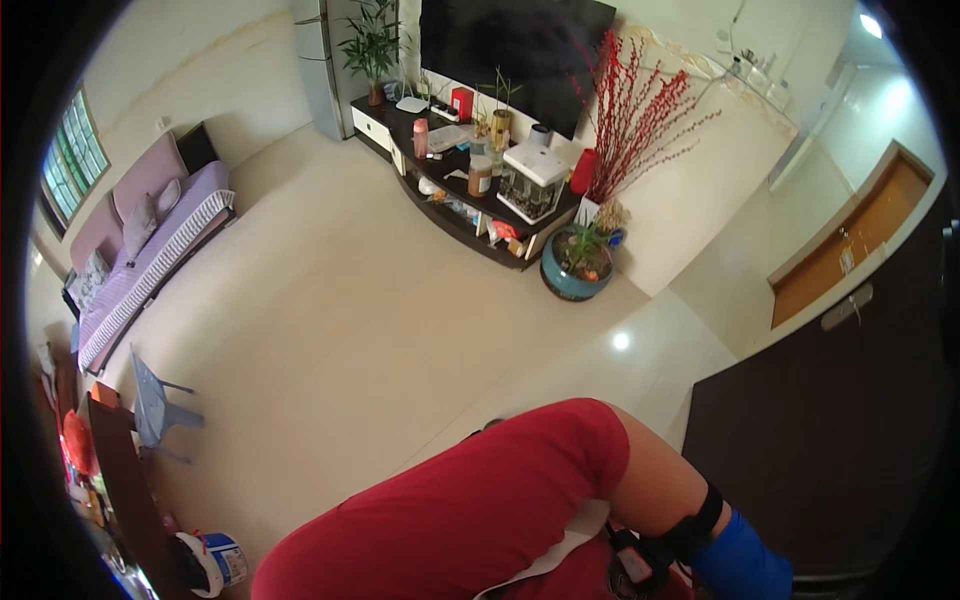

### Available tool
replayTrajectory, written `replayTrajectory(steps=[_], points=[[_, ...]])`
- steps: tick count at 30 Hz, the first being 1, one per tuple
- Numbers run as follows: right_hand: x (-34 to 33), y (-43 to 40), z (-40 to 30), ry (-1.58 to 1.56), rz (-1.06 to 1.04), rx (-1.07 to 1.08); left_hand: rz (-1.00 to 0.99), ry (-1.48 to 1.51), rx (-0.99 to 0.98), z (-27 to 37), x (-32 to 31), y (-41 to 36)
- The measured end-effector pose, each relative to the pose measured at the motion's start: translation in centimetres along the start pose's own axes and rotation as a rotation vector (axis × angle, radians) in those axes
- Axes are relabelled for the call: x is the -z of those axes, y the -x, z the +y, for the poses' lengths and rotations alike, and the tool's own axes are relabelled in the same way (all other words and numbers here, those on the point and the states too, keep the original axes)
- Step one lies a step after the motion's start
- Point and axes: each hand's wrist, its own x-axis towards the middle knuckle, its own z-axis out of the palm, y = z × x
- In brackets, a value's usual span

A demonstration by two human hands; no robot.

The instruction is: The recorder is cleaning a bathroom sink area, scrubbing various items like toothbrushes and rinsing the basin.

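Neither of my hands can be made out. A bent arm in a red sleeve (480, 480) crosses the bottom of the view, with bare skin past the sleeve, a black strap (709, 511) and a blue covering (739, 555) at the lower right; which arm it is, I cannot tell. A small black device with a pinkish face (634, 564) is by the red clothing, near a white band (574, 540). Before me stands a dark TV cabinet (450, 232) holding a small fish tank (531, 180), a pink bottle (421, 139) and a brown-filled jar (480, 176).
A blue planter (574, 277) stands beside the cabinet, below red decorative branches (637, 112). A purple sofa (150, 255), a grey-blue plastic chair (161, 412) and a white-and-blue bucket (225, 562) are at left. A dark door (817, 427) stands at right.
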Motion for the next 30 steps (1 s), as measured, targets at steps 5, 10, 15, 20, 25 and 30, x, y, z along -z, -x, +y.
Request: replayTrajectory(steps=[5,10,15,20,25,30], points=[[-2.3,-2.1,-4.9,-0.042,0.031,-0.059,-0.119,-0.200,-0.126,-3.4,4.4,-0.5],[-3.2,-3.7,-9.5,-0.092,0.046,-0.055,-0.200,-0.025,-0.106,-7.0,9.1,1.1],[-3.7,-5.2,-14.9,-0.150,-0.017,0.021,-0.164,-0.197,-0.008,-10.0,17.4,5.1],[-2.5,-7.4,-20.2,-0.274,-0.097,0.105,0.035,-0.205,0.088,-15.1,23.1,10.7],[0.8,-11.1,-27.0,-0.378,-0.179,0.185,-0.028,-0.055,-0.030,-23.8,27.8,10.7],[6.1,-19.1,-36.4,-0.419,-0.279,0.250,-0.145,-0.099,-0.092,-35.3,30.4,10.5]])
